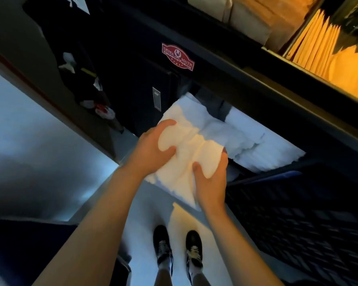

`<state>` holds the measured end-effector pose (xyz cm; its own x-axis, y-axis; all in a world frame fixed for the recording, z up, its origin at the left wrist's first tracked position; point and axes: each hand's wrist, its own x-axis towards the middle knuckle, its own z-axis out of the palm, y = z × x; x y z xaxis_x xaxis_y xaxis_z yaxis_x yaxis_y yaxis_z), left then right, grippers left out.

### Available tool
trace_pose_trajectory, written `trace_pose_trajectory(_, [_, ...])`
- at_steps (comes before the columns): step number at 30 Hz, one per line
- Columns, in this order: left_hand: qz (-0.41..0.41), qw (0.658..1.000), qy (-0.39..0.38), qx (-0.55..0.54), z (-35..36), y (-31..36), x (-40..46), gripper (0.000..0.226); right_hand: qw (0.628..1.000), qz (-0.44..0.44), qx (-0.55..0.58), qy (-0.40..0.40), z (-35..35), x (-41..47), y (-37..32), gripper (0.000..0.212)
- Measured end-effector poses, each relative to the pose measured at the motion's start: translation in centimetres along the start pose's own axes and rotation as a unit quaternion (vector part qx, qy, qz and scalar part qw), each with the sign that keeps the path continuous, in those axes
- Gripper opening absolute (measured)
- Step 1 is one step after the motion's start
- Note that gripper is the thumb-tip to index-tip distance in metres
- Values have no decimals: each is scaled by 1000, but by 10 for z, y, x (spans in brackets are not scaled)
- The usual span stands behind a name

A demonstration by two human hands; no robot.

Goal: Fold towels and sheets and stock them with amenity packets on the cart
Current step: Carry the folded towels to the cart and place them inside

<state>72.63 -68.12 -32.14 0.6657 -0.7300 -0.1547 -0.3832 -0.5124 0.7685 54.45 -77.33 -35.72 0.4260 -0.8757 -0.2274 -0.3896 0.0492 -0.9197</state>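
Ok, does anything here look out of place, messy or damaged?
Crumpled white scraps and something red litter the dark bag on the cart's side, likely rubbish. The folded towel bulges unevenly under both hands' grip: left hand, right hand. Nothing looks damaged.

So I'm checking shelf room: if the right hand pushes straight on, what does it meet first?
Probably the stack of white linens already on the cart shelf, just beyond the folded towel that the right hand grips; depth is unclear.

Left hand [151,147], right hand [212,182] grip folded white towel [186,149] at cart shelf [256,93].
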Motion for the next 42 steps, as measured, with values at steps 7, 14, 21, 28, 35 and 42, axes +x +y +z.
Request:
trace_pose_trajectory(7, [-36, 998, 55, 10, 5, -11, -42, 71, 997, -13, -24, -78, -8, -9, 0, 87])
trace_pose_trajectory(14, [-138, 977, 149, -61, -3, -37, -120, 71, 979, -26, -62, -193, 2, -36, -4, 87])
trace_pose_trajectory(21, [-173, 952, 237, -89, -41, -62, -168, 68, 953, -81, -102, -275, 56, -51, -30, 86])
trace_pose_trajectory(28, [-212, 928, 289, -99, -91, -101, -191, 68, 929, -122, -126, -326, 128, -68, -49, 87])
trace_pose_trajectory(35, [-239, 910, 319, -112, -123, -134, -187, 67, 914, -153, -129, -353, 185, -65, -63, 87])
trace_pose_trajectory(42, [-253, 893, 350, -130, -129, -145, -160, 68, 900, -153, -122, -390, 216, -31, -75, 87])
